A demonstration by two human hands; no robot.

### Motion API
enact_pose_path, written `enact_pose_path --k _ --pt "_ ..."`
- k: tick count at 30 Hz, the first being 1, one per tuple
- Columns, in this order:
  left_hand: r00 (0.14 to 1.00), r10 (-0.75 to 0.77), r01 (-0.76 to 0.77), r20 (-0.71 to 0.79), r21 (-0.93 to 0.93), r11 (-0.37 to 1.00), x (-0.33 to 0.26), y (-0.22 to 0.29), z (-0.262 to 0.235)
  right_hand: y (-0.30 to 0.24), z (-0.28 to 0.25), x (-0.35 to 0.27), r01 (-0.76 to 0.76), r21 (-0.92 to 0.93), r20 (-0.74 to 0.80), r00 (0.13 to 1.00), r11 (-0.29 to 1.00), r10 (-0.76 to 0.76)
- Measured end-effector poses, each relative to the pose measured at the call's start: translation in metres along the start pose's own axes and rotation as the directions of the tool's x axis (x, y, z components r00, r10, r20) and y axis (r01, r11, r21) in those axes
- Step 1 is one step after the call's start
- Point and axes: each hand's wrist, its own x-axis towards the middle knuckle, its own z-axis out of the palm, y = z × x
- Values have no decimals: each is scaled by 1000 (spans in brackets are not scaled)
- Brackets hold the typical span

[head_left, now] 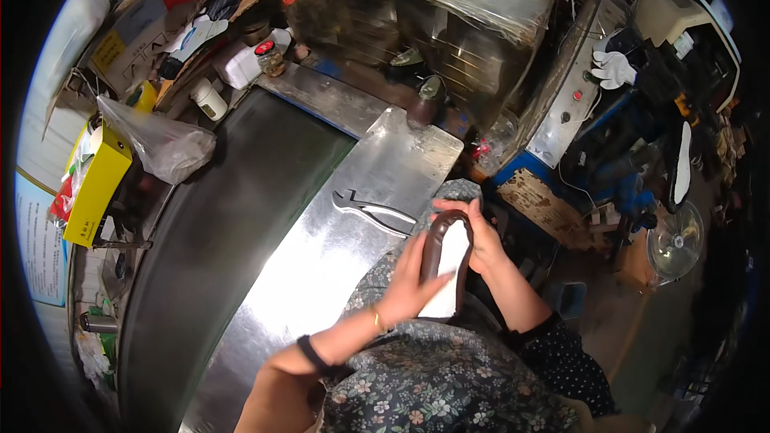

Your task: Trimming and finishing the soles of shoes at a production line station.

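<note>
A brown shoe upper with a white sole side (447, 263) is held over my lap, its white face turned up. My left hand (407, 285) grips its left side, with the thumb lying across the white part; that hand is slightly blurred. Around the rounded far end and right side, my right hand (483, 239) is closed, its fingers partly hidden behind the shoe. Folds show in the brown material along the rounded rim. Metal pincers (375, 213) lie on the shiny metal worktop (301, 261), just left of the shoe and touched by neither hand.
A dark conveyor belt (233, 184) runs left of the worktop. Beyond it sit a yellow box (100, 184), a plastic bag (172, 144) and a white jar (208, 100). Dark shoes (425, 96) stand at the far end. A machine panel (565, 116) and a fan (676, 242) are right.
</note>
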Motion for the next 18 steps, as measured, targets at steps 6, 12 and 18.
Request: enact_pose_path --k 6,12,18 --pt "959 -283 238 -28 -461 855 -64 33 -8 -35 54 2 -14 163 420 906 987 -56" --pt "789 -615 478 3 -632 610 -17 11 -88 -143 -12 32 302 -776 245 953 554 -176" --pt "793 -308 597 -526 569 566 -65 -13 -123 -378 -241 -68 -267 -789 206 734 -553 -648"
